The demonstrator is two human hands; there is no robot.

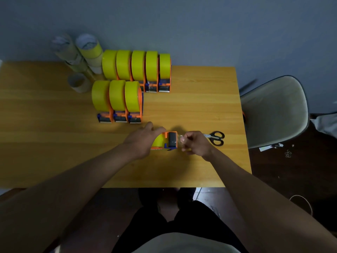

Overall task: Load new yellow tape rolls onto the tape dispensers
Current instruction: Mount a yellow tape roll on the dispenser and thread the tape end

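Near the worktop [200,106] front, a dispenser [168,141] carrying a yellow roll [158,141] is steadied in the left hand [144,141]; the tape end is pinched by the right hand [196,143], apparently being threaded, next to be drawn across the cutter. Beyond, eight loaded dispensers [118,99] are ranked.
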